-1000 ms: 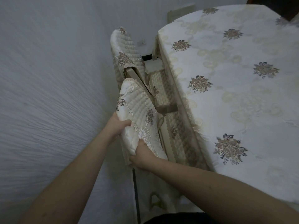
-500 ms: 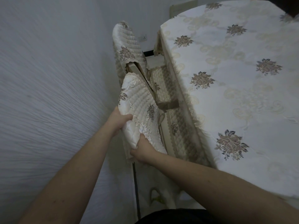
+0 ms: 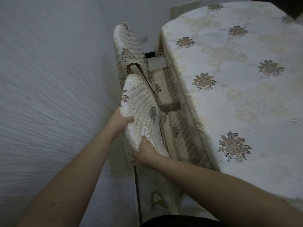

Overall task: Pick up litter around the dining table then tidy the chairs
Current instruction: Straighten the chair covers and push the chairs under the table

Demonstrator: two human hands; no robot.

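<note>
Two chairs with quilted cream floral covers stand between the wall and the dining table. The near chair's backrest (image 3: 141, 105) is held from both sides. My left hand (image 3: 119, 123) grips its left edge with the thumb on the front. My right hand (image 3: 144, 153) grips its lower right edge. The far chair's backrest (image 3: 126, 46) stands just behind it. Both quilted seats (image 3: 165, 86) are tucked partly under the table (image 3: 246, 79), which carries a cream cloth with floral motifs.
A white textured wall (image 3: 49, 95) runs close along the left. A wall socket (image 3: 145, 39) sits behind the far chair. A white plastic bag (image 3: 162, 202) lies on the floor below my arms. The gap between wall and chairs is narrow.
My hands keep their grip on the near backrest. The chair back has shifted slightly toward the table and the view has tilted a little.
</note>
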